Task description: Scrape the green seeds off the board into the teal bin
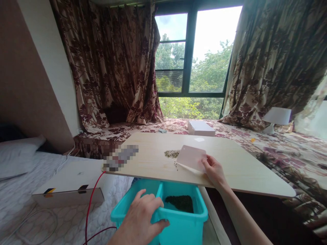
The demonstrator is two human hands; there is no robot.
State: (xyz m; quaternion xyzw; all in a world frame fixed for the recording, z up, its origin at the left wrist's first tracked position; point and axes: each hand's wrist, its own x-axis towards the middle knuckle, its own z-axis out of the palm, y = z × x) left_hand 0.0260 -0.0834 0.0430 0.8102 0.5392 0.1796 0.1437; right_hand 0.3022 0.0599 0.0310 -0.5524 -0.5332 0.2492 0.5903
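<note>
My right hand grips a thin, pale translucent plastic scraper by its right edge and holds it tilted over the wooden-looking tabletop. Beside the scraper's left edge lies a small heap of greenish-brown beans or seeds, with a few strays nearer the table's front edge. Below that edge stands a turquoise two-compartment bin. Its right compartment contains a dark layer of small grains. My left hand holds the bin's near rim where the divider meets it, fingers inside and thumb in front.
A blurred-out object lies at the table's left end, where a red cable hangs down. On the bed at left is a white box. Behind the table, a white box and a lamp stand on the window ledge.
</note>
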